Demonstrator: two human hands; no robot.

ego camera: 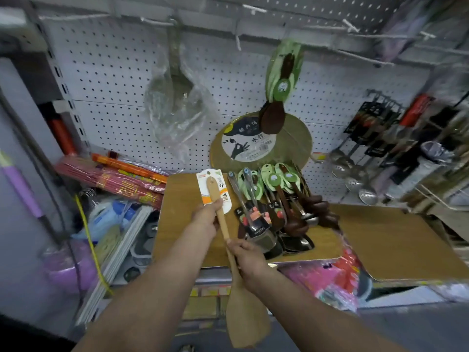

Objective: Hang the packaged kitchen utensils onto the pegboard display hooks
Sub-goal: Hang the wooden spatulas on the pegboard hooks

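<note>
Wooden spatula [229, 250] was clasped in both grips, left hand [206, 219] and right hand [247, 255], before the pegboard [114, 80].

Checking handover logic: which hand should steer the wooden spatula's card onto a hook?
Left. The left hand grips the wooden spatula beside its card, which faces the pegboard; the right hand holds mid-handle, farther back.

2 hands [205, 219]; 1 wooden spatula [245, 318]; 1 round board [261, 142]; 1 bagged ladle [177, 85]; spoon pile [279, 207] uncountable.
</note>
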